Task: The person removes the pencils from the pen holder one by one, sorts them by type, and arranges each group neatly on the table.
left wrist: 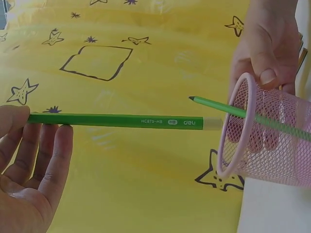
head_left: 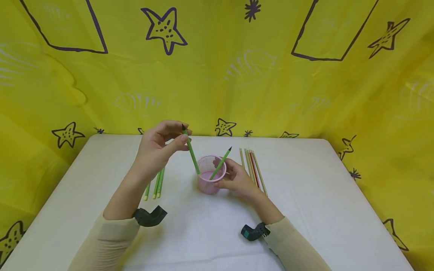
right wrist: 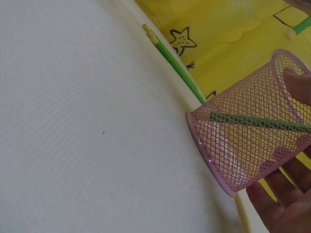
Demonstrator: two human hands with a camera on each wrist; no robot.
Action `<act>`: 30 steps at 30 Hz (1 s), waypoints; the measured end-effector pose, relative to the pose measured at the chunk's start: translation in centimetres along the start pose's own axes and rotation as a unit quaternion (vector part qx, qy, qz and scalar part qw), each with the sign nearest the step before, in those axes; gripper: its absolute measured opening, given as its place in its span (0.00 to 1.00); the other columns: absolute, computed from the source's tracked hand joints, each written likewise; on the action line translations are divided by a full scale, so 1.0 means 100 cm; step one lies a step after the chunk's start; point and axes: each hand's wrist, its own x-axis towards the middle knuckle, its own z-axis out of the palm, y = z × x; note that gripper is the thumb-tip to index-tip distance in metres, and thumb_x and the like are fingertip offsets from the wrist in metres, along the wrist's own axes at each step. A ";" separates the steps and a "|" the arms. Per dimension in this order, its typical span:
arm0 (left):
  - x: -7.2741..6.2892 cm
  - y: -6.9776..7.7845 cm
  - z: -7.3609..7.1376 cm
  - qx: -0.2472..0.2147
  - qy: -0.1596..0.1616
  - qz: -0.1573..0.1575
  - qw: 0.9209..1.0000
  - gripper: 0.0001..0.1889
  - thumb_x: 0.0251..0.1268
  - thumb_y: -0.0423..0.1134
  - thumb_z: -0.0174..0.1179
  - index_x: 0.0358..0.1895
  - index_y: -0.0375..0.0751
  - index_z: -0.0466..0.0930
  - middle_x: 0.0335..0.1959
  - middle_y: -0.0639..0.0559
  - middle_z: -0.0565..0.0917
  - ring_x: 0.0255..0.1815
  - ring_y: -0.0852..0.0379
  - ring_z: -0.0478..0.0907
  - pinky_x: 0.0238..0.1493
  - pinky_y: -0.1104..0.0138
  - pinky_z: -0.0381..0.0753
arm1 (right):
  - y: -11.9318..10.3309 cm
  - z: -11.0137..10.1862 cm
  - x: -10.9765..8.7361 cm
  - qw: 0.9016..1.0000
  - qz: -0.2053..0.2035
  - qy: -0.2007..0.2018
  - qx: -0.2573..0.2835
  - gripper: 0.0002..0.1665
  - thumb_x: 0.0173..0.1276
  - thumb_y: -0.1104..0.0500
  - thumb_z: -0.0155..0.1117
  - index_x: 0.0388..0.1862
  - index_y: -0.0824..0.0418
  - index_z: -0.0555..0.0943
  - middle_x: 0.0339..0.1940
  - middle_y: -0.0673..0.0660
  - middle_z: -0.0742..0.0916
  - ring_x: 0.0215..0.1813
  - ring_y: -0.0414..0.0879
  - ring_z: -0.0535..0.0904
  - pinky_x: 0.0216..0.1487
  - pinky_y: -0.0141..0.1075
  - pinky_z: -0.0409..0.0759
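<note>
My left hand (head_left: 159, 148) pinches a green pencil (left wrist: 116, 121) near its dark tip, thumb on one side and fingers on the other. Its pale eraser end points down, right at the rim of a pink mesh pencil cup (head_left: 207, 187). A second green pencil (head_left: 221, 163) leans inside the cup, sharpened tip up and out over the rim. With thumb and fingers about its right side, my right hand (head_left: 239, 180) holds the cup. In the right wrist view the cup's mesh wall (right wrist: 243, 131) shows the inner pencil through it.
Several green pencils (head_left: 159, 184) lie on the white table (head_left: 305, 210) left of the cup, partly behind my left forearm. To the right lie several yellowish pencils (head_left: 259, 171) and a red one (head_left: 254, 169). A yellow patterned curtain (head_left: 203, 86) hangs behind the table.
</note>
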 end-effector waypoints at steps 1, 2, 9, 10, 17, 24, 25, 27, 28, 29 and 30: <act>-0.001 0.001 -0.002 -0.001 0.004 0.001 1.000 0.13 0.66 0.24 0.62 0.52 0.29 0.77 0.49 0.46 0.82 0.48 0.50 0.82 0.43 0.57 0.88 | 0.000 0.000 0.000 1.000 0.000 0.000 0.001 0.47 0.53 0.73 0.74 0.72 0.67 0.66 0.70 0.69 0.74 0.71 0.65 0.69 0.72 0.49 0.69; -0.001 0.002 -0.004 -0.002 0.007 0.002 1.000 0.12 0.66 0.24 0.61 0.52 0.29 0.77 0.49 0.46 0.82 0.48 0.50 0.82 0.43 0.57 0.88 | 0.000 0.000 0.000 1.000 0.000 0.000 0.002 0.47 0.53 0.73 0.74 0.72 0.67 0.66 0.70 0.69 0.74 0.71 0.65 0.69 0.73 0.49 0.69; -0.008 0.005 -0.019 -0.016 0.032 0.001 0.999 0.12 0.66 0.23 0.61 0.52 0.30 0.77 0.46 0.46 0.84 0.47 0.51 0.83 0.43 0.59 0.88 | -0.001 0.000 0.000 1.000 0.006 0.002 0.004 0.47 0.52 0.72 0.74 0.72 0.66 0.66 0.70 0.69 0.74 0.71 0.65 0.70 0.72 0.50 0.70; -0.009 0.006 -0.021 -0.015 0.037 0.000 0.999 0.13 0.66 0.23 0.61 0.52 0.30 0.77 0.45 0.46 0.84 0.46 0.52 0.83 0.43 0.60 0.88 | -0.001 0.000 0.000 1.000 0.005 0.002 0.004 0.47 0.52 0.72 0.74 0.72 0.66 0.66 0.70 0.69 0.74 0.71 0.65 0.70 0.72 0.50 0.70; -0.018 0.003 -0.040 -0.019 0.053 -0.011 0.998 0.13 0.68 0.25 0.59 0.54 0.30 0.77 0.45 0.46 0.84 0.45 0.54 0.83 0.46 0.64 0.87 | -0.003 0.002 0.000 1.000 0.002 -0.001 0.010 0.47 0.52 0.72 0.74 0.72 0.67 0.66 0.70 0.71 0.73 0.70 0.65 0.71 0.72 0.50 0.69; -0.024 -0.004 -0.054 -0.038 0.005 -0.030 0.999 0.07 0.74 0.27 0.52 0.51 0.34 0.71 0.49 0.45 0.79 0.53 0.49 0.78 0.56 0.61 0.84 | -0.002 0.001 -0.001 1.000 0.003 -0.003 0.017 0.47 0.53 0.72 0.74 0.72 0.67 0.66 0.70 0.71 0.73 0.71 0.66 0.70 0.72 0.47 0.70; -0.024 -0.006 -0.056 -0.038 -0.004 -0.034 0.999 0.07 0.75 0.28 0.51 0.52 0.35 0.70 0.50 0.44 0.78 0.55 0.49 0.78 0.57 0.61 0.83 | -0.001 0.001 -0.001 1.000 0.003 -0.003 0.018 0.47 0.53 0.72 0.74 0.72 0.67 0.66 0.70 0.71 0.73 0.71 0.66 0.70 0.72 0.46 0.70; -0.024 -0.008 -0.057 -0.038 -0.018 -0.043 0.998 0.07 0.76 0.30 0.50 0.52 0.37 0.69 0.50 0.43 0.78 0.55 0.49 0.79 0.55 0.60 0.84 | 0.000 0.001 -0.001 1.000 0.006 -0.004 0.020 0.47 0.53 0.71 0.74 0.72 0.67 0.65 0.71 0.71 0.72 0.71 0.66 0.69 0.71 0.44 0.71; -0.023 -0.009 -0.058 -0.039 -0.022 -0.048 0.998 0.07 0.77 0.31 0.50 0.52 0.38 0.68 0.50 0.43 0.78 0.54 0.49 0.80 0.54 0.59 0.85 | 0.000 0.001 -0.001 1.000 0.007 -0.004 0.020 0.48 0.53 0.71 0.74 0.72 0.67 0.65 0.71 0.70 0.73 0.71 0.66 0.69 0.71 0.44 0.71; -0.023 -0.010 -0.058 -0.041 -0.024 -0.054 0.997 0.07 0.77 0.31 0.50 0.53 0.39 0.68 0.49 0.43 0.78 0.52 0.49 0.82 0.52 0.58 0.86 | 0.000 0.001 -0.001 1.000 0.009 -0.003 0.019 0.48 0.53 0.71 0.75 0.72 0.66 0.65 0.70 0.70 0.73 0.71 0.65 0.69 0.71 0.44 0.71; -0.023 -0.012 -0.059 -0.044 -0.025 -0.059 0.997 0.07 0.77 0.32 0.50 0.53 0.39 0.68 0.48 0.43 0.78 0.49 0.49 0.83 0.49 0.57 0.87 | 0.000 0.001 0.000 1.000 0.009 -0.004 0.019 0.48 0.53 0.71 0.75 0.72 0.66 0.65 0.70 0.70 0.73 0.71 0.65 0.69 0.71 0.44 0.71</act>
